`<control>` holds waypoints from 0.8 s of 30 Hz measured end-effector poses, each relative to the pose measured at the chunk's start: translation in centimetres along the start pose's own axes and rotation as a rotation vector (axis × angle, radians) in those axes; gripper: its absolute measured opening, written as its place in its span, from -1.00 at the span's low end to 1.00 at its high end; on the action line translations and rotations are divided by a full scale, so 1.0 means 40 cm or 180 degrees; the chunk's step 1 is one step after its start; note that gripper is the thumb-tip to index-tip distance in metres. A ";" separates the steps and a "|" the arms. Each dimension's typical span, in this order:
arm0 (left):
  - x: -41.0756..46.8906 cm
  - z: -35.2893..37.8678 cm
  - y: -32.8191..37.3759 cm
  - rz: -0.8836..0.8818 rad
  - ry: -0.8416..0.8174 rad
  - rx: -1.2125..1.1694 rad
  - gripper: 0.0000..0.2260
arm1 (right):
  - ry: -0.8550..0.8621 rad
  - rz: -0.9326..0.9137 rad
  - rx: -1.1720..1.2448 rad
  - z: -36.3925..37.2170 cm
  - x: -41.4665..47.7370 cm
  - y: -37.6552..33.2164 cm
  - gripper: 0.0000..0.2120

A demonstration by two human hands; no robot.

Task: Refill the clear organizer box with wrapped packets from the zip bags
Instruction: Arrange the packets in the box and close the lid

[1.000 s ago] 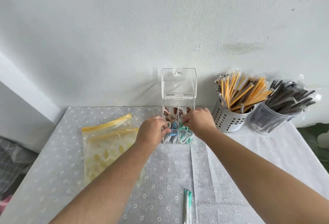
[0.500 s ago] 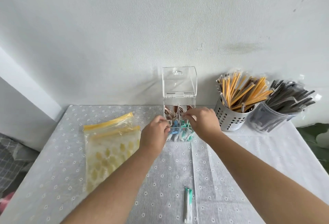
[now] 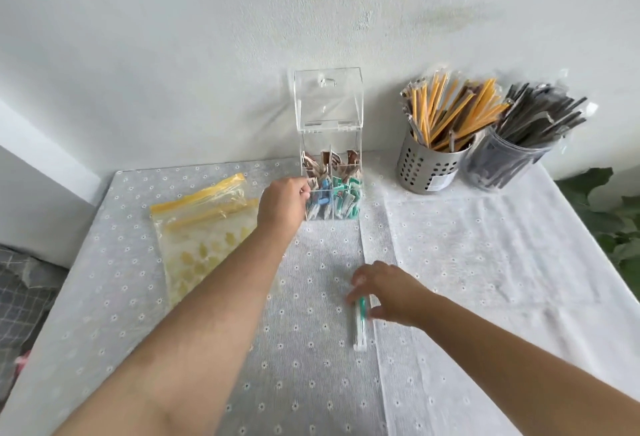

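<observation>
The clear organizer box [image 3: 328, 144] stands at the back of the table with its lid [image 3: 327, 99] raised. Its rear compartments hold brown packets, its front ones blue and teal packets. My left hand [image 3: 282, 205] rests against the box's front left corner, fingers curled at the wall. My right hand [image 3: 388, 291] hovers low over a loose teal wrapped packet [image 3: 360, 326] lying on the cloth, with thumb and fingers spread on either side of its top end; it is blurred. Two zip bags [image 3: 204, 227] with yellow seals lie flat at the left.
A perforated metal cup [image 3: 427, 165] of yellow and brown stick packets and a clear jar [image 3: 502, 165] of dark stick packets stand at the back right. Green leaves [image 3: 609, 220] reach in at the right edge. A white wall is right behind the box.
My right hand has left the box and come back toward me, down to the loose teal packet. My left hand has stayed at the box's front left corner.
</observation>
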State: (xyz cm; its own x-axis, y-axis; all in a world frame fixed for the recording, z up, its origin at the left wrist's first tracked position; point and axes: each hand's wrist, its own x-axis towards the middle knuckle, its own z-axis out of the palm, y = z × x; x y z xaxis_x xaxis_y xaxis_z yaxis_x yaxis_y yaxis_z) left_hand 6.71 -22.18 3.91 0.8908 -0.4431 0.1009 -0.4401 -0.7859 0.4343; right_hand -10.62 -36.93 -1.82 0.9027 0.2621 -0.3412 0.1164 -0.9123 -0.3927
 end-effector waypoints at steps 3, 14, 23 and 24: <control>-0.007 -0.003 0.006 0.0065 0.0040 0.0091 -0.88 | 0.0022 -0.0061 -0.0218 -0.003 0.000 -0.011 -0.75; -0.072 0.031 -0.012 0.0577 -0.0477 0.0985 -0.47 | 0.0151 0.0714 0.1233 -0.075 0.003 0.013 -0.87; -0.036 -0.007 0.034 0.0296 -0.0219 0.0899 -0.73 | 0.1594 0.1005 0.1655 -0.345 0.062 0.029 -0.86; -0.033 -0.007 0.036 0.0271 -0.0251 0.0913 -0.71 | 0.1856 0.0990 0.1427 -0.376 0.079 0.029 -0.85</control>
State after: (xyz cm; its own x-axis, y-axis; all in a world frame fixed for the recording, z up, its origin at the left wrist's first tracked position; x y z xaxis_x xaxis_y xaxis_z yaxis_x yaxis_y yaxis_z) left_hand 4.93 -22.60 4.64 0.8427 -0.5359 0.0516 -0.5368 -0.8292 0.1557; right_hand -1.41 -41.92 9.50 0.9521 -0.3035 -0.0387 -0.2422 -0.6706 -0.7012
